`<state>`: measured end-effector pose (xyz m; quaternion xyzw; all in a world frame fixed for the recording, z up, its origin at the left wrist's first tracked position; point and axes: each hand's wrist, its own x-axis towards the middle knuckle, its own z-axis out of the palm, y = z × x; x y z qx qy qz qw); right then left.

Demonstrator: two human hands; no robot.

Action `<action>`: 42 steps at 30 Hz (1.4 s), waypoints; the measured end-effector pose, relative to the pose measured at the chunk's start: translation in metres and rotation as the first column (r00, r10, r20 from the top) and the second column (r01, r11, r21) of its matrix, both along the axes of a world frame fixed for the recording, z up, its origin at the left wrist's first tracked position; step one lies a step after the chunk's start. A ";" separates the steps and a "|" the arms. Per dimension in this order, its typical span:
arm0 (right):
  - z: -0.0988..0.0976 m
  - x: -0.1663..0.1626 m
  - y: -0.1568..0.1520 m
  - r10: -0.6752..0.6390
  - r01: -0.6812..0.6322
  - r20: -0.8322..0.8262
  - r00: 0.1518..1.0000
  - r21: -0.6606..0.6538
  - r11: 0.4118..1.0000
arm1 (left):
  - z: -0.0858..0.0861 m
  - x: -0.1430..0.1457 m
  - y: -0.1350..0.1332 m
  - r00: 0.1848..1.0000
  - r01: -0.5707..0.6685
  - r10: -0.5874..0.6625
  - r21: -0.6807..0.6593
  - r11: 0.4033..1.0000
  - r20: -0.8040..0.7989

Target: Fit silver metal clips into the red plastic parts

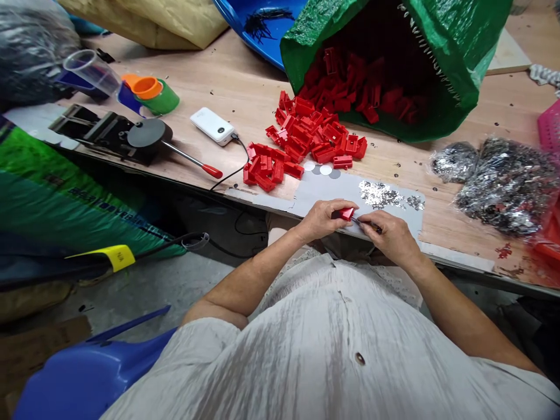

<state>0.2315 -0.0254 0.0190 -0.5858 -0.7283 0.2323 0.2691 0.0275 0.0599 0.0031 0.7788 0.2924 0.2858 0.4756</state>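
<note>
Standing by the left end of the near edge of the desk [245,96], a lever press [146,134] points its red-tipped handle to our right, and a white power bank [213,125] lies farther in, beside it. Next, a pile of red plastic parts [301,140] spreads from the mouth of a green sack [470,52] to the far left corner of a grey sheet [335,189]; our left hand is the nearer one to it. At the sheet's near edge, that left hand [324,220] pinches one red piece [347,214] between thumb and fingers. The piece sits between our two hands, partly covered by the fingers, so we cannot be sure of its long axis. Our right hand [392,234] grips a slim, dark-handled tool [371,226], its shaft slanting left and slightly away from us, the tip at or almost at the piece's right side. We hold both hands backs up, forearms forming a V that closes at the piece. Silver bits [378,195] lie just beyond the right hand, and a clear bag of metal parts [507,184] rests toward the desk's right end.
</note>
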 end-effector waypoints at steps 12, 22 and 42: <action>-0.004 0.001 -0.002 0.029 -0.029 0.002 1.000 0.027 0.999 | -0.002 -0.001 0.002 1.000 0.008 -0.008 0.001 1.000 0.015; -0.003 -0.025 -0.012 -0.078 0.071 0.176 0.981 0.041 0.997 | -0.003 0.004 -0.006 0.997 -0.075 0.075 0.005 0.997 -0.016; 0.036 -0.020 -0.038 0.007 -0.017 -0.092 0.996 -0.118 0.993 | 0.037 0.009 -0.060 0.762 0.187 0.430 -0.800 0.569 0.484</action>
